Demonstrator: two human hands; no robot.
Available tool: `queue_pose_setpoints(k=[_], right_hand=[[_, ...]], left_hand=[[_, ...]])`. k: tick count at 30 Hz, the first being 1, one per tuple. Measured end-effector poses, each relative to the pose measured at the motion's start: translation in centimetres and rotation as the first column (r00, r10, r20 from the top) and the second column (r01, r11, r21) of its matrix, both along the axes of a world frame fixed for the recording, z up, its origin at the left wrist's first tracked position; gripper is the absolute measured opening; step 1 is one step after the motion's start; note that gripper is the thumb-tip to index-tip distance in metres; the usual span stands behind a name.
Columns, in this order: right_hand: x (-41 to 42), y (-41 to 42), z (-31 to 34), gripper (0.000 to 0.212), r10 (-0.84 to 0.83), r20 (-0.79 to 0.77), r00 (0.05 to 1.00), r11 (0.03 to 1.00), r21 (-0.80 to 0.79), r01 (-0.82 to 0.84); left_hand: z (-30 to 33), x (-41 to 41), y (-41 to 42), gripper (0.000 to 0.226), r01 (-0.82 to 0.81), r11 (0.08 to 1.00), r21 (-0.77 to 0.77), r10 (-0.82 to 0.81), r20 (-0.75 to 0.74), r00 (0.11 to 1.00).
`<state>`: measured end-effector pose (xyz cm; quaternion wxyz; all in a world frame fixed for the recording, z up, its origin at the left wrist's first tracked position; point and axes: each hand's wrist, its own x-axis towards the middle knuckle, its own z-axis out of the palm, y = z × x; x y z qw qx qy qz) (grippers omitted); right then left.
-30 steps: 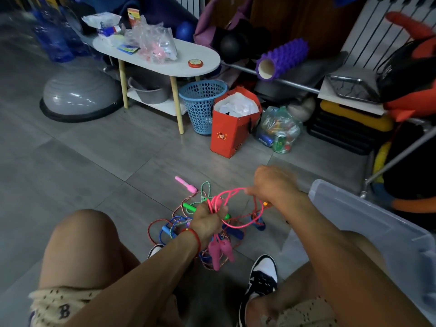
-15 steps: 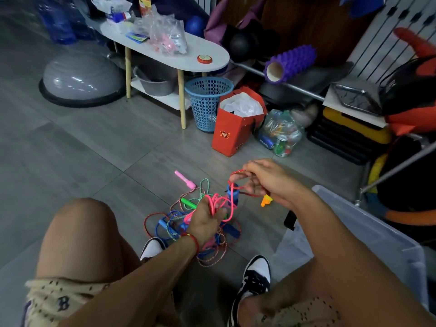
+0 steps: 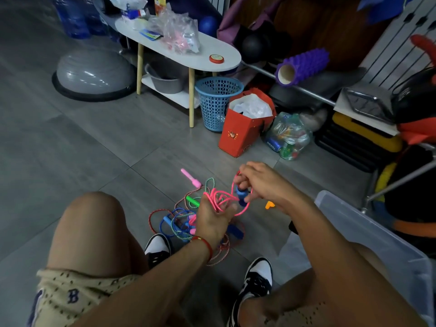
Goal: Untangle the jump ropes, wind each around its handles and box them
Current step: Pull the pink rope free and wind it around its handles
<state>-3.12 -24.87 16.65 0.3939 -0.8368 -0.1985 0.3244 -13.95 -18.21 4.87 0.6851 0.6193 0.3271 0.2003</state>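
A tangle of jump ropes (image 3: 181, 223) lies on the grey floor between my feet: blue, green-striped and red-striped cords with blue, green and pink handles. My left hand (image 3: 212, 218) grips a bunch of the pink rope (image 3: 218, 198) just above the pile. My right hand (image 3: 259, 182) pinches a blue handle (image 3: 241, 193) and a red cord within the pink loops. One pink handle (image 3: 191, 178) lies loose on the floor beyond the pile. An orange handle (image 3: 269, 205) shows under my right wrist. The clear plastic box (image 3: 368, 234) stands at my right.
My knees and black-and-white shoes (image 3: 257, 279) flank the pile. Beyond stand a white oval table (image 3: 212, 55), a blue mesh basket (image 3: 218, 102), a red paper bag (image 3: 245, 128), a bag of cans (image 3: 289, 138), a grey balance dome (image 3: 92, 74) and a purple foam roller (image 3: 302, 67).
My right hand moved left, closer to my left hand, and now holds a blue handle inside the pink loops. The wide pink loop has shrunk into a tighter bunch.
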Motion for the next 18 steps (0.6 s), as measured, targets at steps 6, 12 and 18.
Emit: queue_pose_setpoints(k=[6, 12, 18], right_hand=[[0.0, -1.0, -0.8, 0.026, -0.144, -0.052, 0.988, 0.962, 0.227, 0.152], [0.7, -1.8, -2.4, 0.035, -0.215, -0.571, 0.792, 0.78, 0.387, 0.491], [0.9, -2.5, -1.8, 0.038, -0.118, -0.633, 0.765, 0.754, 0.444, 0.484]], left_hand=[[1.9, 0.6, 0.0, 0.022, 0.032, 0.967, -0.253, -0.019, 0.056, 0.998], [2.6, 0.1, -0.2, 0.019, 0.07, 0.895, -0.441, 0.0, 0.157, 0.988], [-0.3, -0.7, 1.3, 0.033, 0.018, 0.999, -0.05, -0.031, -0.267, 0.963]])
